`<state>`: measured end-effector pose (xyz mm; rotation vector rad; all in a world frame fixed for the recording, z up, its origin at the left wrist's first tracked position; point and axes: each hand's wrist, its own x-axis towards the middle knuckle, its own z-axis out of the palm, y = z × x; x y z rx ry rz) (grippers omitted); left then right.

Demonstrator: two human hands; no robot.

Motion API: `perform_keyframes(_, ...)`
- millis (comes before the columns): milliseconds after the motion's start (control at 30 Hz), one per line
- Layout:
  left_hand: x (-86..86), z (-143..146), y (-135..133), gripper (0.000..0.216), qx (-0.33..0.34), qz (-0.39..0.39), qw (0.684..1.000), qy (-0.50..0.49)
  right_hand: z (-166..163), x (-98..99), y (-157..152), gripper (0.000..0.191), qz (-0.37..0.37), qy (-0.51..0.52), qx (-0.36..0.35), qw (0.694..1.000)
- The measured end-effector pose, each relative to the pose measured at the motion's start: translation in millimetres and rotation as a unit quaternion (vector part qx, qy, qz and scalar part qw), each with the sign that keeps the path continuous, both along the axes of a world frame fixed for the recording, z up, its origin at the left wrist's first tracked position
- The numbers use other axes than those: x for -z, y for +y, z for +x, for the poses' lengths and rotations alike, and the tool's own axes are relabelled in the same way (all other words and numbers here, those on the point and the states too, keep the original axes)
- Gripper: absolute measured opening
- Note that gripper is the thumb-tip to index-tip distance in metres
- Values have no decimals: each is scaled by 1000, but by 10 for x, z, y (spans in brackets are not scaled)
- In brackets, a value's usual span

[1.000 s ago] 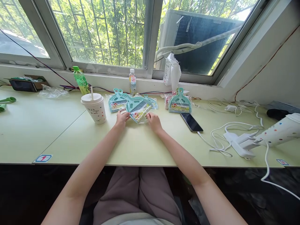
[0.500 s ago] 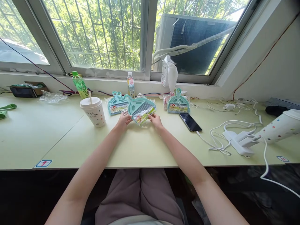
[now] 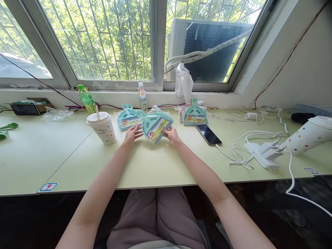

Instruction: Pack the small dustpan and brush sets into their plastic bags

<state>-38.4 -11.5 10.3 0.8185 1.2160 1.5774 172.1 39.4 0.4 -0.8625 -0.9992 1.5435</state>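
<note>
A mint-green dustpan with a brush and a colourful label card is tilted in front of me, its handle toward the upper left. My right hand pinches its lower right edge, thumb over the label. Beside its left edge is my left hand, fingers stretched and apart; whether the tips touch the dustpan I cannot tell. Behind lies another mint-green dustpan in clear wrapping, partly covered by the held one. More packed dustpans sit to the right near the wall.
A white paper cup with a straw stands left of my left hand. A green bottle and a clear bottle are at the back. On the right lie a phone, a power strip, cables and a tipped spotted cup.
The held dustpan has turned so its label faces me more fully. My left fingers have come away from its front and spread at its left side; my right hand keeps its grip.
</note>
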Motion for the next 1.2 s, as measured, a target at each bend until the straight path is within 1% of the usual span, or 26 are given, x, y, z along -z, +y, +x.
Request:
perform_keyframes(100, -47, -86, 2, 19, -53, 34, 998, -14, -4, -29, -22, 33, 14, -9, -41, 999)
perform_keyframes(167, -79, -123, -7, 21, -71, 48, 996, -23, -5, -40, -30, 35, 18, -10, -51, 998)
perform_keyframes(233, -92, -132, -13, 28, -72, 39, 996, -21, 9, -46, -21, 36, 17, -18, -55, 998)
perform_keyframes(300, -88, -119, -15, 39, -72, 17, 997, 8, 47, -54, 7, 35, 12, -38, -71, 997)
perform_keyframes(333, -85, -111, -18, 44, -83, 11, 996, 38, 76, -61, 25, 35, 9, -50, -83, 995)
perform_keyframes(400, -89, -101, -32, 53, -136, 28, 981, 132, 150, -86, 62, 35, 6, -76, -110, 991)
perform_keyframes(467, -102, -107, -50, 58, -207, 79, 942, 250, 235, -119, 88, 36, 16, -107, -145, 983)
perform_keyframes(500, -106, -114, -57, 58, -228, 105, 919, 304, 277, -136, 95, 38, 23, -125, -166, 978)
perform_keyframes(533, -105, -119, -60, 58, -225, 120, 902, 348, 316, -152, 98, 39, 31, -142, -187, 972)
perform_keyframes(567, -96, -122, -57, 55, -200, 121, 895, 380, 351, -165, 99, 40, 38, -157, -206, 965)
perform_keyframes(600, -78, -120, -48, 52, -161, 109, 896, 399, 382, -175, 99, 40, 43, -166, -220, 960)
perform_keyframes(667, -20, -105, -10, 45, -84, 73, 907, 405, 434, -187, 102, 39, 48, -175, -231, 956)
perform_keyframes(700, 15, -97, 15, 44, -63, 62, 915, 394, 456, -188, 109, 39, 48, -176, -230, 956)
perform_keyframes(733, 48, -94, 42, 43, -59, 60, 923, 376, 476, -187, 121, 38, 48, -174, -225, 958)
perform_keyframes(767, 76, -99, 68, 42, -69, 65, 931, 352, 495, -183, 137, 38, 47, -170, -218, 960)
perform_keyframes(867, 112, -183, 128, 36, -151, 70, 947, 277, 539, -157, 209, 37, 39, -139, -174, 974)
perform_keyframes(967, 87, -339, 142, 30, -258, 32, 934, 246, 554, -114, 292, 31, 11, -87, -84, 993)
perform_keyframes(1033, 63, -431, 132, 26, -308, 7, 919, 247, 554, -80, 340, 28, -12, -48, -18, 999)
perform_keyframes(1067, 55, -462, 126, 25, -319, -5, 914, 251, 555, -62, 361, 28, -22, -30, 8, 999)
perform_keyframes(1100, 50, -479, 121, 24, -312, -14, 917, 249, 557, -45, 380, 27, -30, -12, 28, 999)
perform_keyframes(1133, 48, -483, 120, 23, -292, -19, 925, 242, 561, -30, 397, 27, -36, 6, 43, 998)
perform_keyframes(1200, 47, -456, 126, 21, -229, -13, 948, 220, 572, -4, 422, 26, -41, 38, 62, 996)
